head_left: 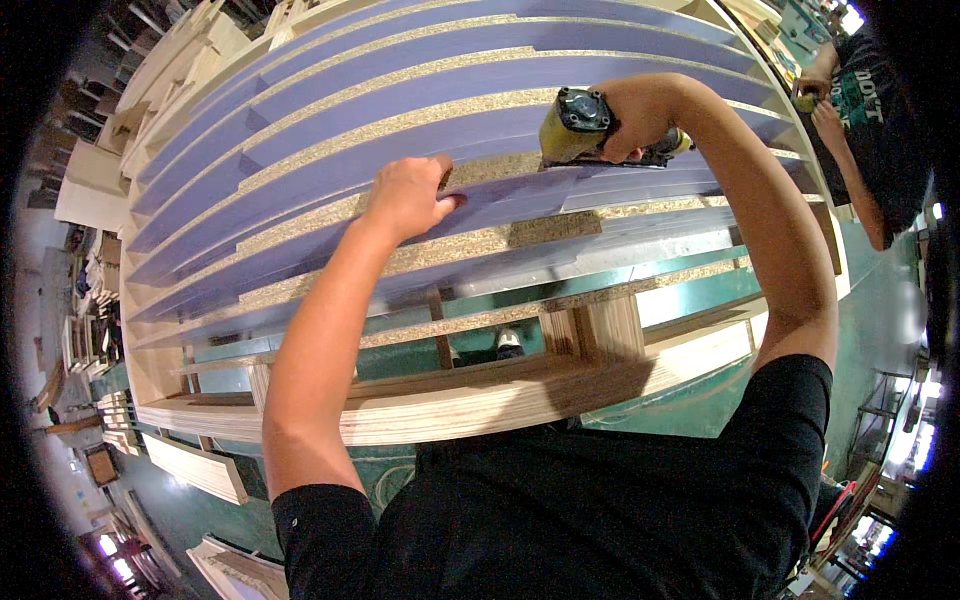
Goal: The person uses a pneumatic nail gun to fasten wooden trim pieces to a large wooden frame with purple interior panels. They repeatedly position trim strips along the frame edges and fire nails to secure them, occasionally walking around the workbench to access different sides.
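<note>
Closest in, a black shirt (600, 520) fills the lower part of the view, and both bare forearms rise from its short sleeves toward the work. Just past the shirt runs the pale front rail (450, 405) of a big wooden frame (160, 380), well short of both hands. Through the frame's open gaps, below the hands, a green floor (700, 300) shows, and a shoe (509, 342) stands on it.

The left hand (408, 195) lies on a purple-faced chipboard slat (520, 200), fingers bent over its raw upper edge and thumb pressed on the purple face, so it grips the slat's edge rather than lying flat. The slat rests on the frame, among a row of like slats (420, 75) set on edge that run from under the hands away to the far side.

To the right of the left hand and a little farther off, the right hand (640, 125) is wrapped tight around the handle of a yellow-green nail gun (578, 125), whose nose sits on the same slat.

Left of the hands, stacks of pale boards (90, 180) lie about the shop. Beyond the right hand, at the frame's far corner, another person in a dark printed shirt (875, 110) has both hands near the frame's edge; I cannot tell what they hold.
</note>
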{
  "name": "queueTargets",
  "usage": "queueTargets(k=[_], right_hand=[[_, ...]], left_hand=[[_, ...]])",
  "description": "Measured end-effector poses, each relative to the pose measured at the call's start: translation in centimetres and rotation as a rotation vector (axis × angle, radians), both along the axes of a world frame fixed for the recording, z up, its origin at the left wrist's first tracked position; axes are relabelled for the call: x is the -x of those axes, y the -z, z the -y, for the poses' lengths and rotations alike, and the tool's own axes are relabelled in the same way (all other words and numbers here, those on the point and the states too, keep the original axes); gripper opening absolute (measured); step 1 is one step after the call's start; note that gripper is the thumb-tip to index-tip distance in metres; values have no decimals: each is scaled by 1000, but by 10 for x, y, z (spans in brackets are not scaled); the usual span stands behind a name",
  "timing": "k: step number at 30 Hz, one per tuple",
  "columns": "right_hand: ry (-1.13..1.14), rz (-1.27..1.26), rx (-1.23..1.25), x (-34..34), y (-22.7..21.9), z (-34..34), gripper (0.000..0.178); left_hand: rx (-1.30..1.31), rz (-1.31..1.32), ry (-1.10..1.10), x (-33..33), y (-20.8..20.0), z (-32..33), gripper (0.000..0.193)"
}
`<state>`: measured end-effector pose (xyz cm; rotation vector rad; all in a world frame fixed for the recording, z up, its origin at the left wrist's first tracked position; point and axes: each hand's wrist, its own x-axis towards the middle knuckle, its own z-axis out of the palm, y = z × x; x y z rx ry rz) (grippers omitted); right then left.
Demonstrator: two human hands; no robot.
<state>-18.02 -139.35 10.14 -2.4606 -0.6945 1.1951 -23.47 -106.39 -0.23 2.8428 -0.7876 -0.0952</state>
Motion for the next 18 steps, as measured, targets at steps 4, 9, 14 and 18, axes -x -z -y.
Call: queueTargets(k=[4,9,14,18], right_hand=[[142,-68,-41,7,-26,-8,30],[238,121,16,-16,-55,-57,29],[51,228,37,-48,-54,-144,23],[-64,200,-20,-68,-44,-230,29]], left_hand=[[63,60,33,-3,11,-7,45],[87,-3,42,1,12,-12,43],[327,202,144,-3,8,-77,47],[222,319,-159,-25,-3,-223,51]])
